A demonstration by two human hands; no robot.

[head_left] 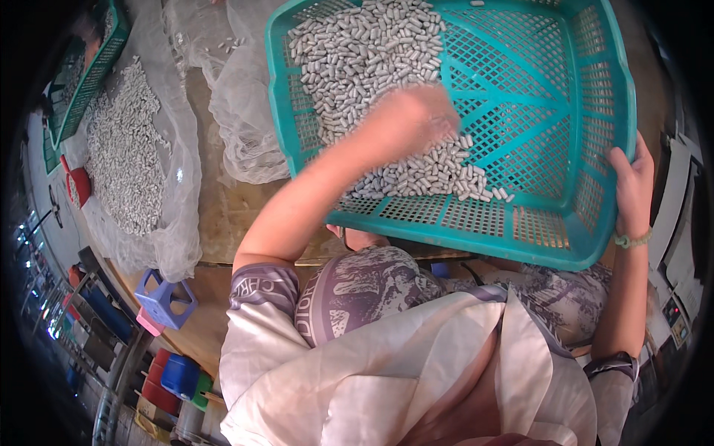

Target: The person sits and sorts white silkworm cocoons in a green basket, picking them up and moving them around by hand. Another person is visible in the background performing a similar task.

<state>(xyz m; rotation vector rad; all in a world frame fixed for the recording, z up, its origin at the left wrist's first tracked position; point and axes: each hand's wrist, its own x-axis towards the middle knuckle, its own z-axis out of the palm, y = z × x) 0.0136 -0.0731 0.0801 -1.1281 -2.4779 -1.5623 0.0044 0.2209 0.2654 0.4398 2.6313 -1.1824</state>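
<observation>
A wide teal plastic basket [520,97] with lattice walls and floor lies tilted in front of me. Small grey-white capsule-shaped pieces [364,44] cover its left part and trail along the near wall, while its right part shows mostly bare lattice. My left hand [424,115] is over the edge of the heap, smeared by motion; its fingers look curled, but what they hold, if anything, is hidden. On the basket's right rim, my right hand [632,178] is closed, thumb on the inner side and fingers outside.
At left, more such pieces [123,149] are heaped on a sheer white net [182,186], beside a red scoop [78,184]. Beyond stands another green basket [93,82], with a blurred hand of another person near it. A purple stool [167,301] stands lower left.
</observation>
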